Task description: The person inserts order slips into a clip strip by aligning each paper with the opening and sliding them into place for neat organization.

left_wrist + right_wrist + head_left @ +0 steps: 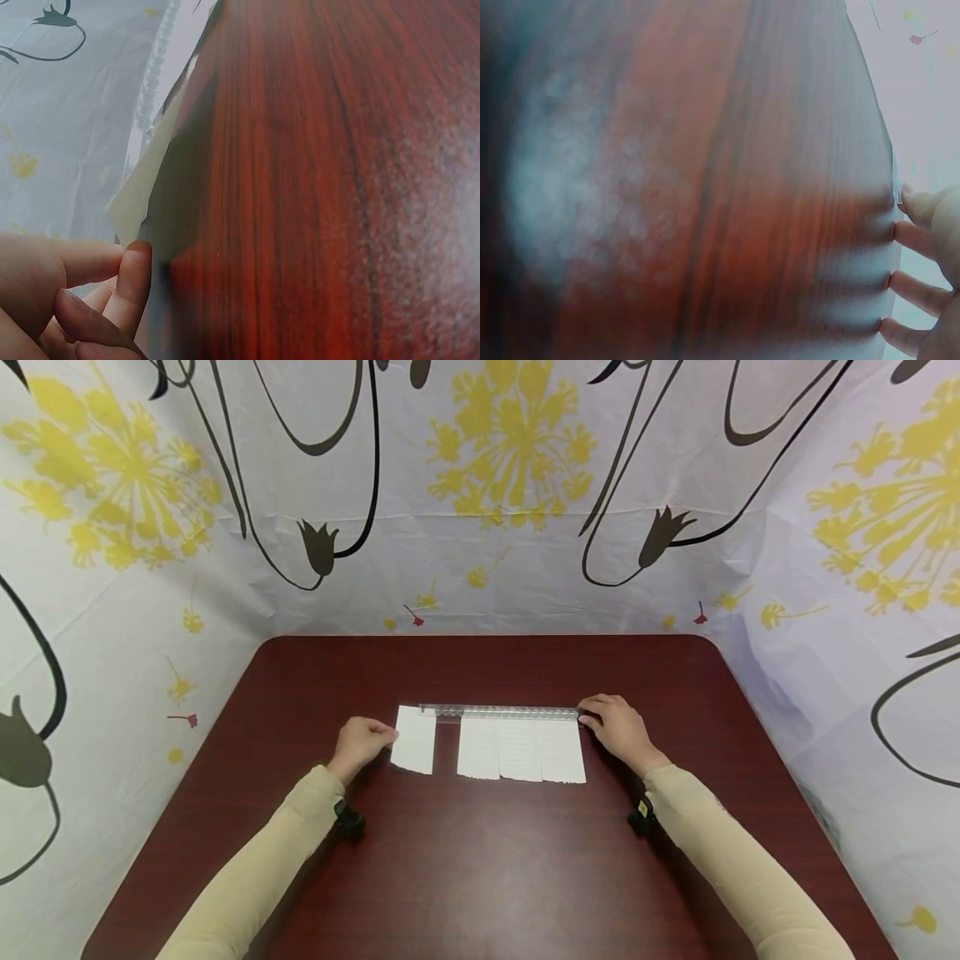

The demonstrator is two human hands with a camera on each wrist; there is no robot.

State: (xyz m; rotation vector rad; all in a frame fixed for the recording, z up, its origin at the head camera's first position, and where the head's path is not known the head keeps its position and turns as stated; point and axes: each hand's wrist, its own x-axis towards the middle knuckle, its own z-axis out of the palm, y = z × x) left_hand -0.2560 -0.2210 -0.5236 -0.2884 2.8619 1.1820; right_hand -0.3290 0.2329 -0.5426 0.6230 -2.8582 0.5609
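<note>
My left hand pinches the left edge of a white paper slip between thumb and fingertips. In the left wrist view that slip stands tilted up off the table at its near end. A clear ridged plastic strip runs across the slips' top edges, overlapping the held one at its left end. Three more paper slips, faintly lined with ragged bottoms, lie side by side under it. At the strip's right end, my right hand grips with thumb and finger; its other fingertips rest spread on the table.
The dark red-brown table has rounded far corners. A white cloth with yellow and grey flower prints hangs behind it and along both sides. A gap of bare table separates the held slip from the other three.
</note>
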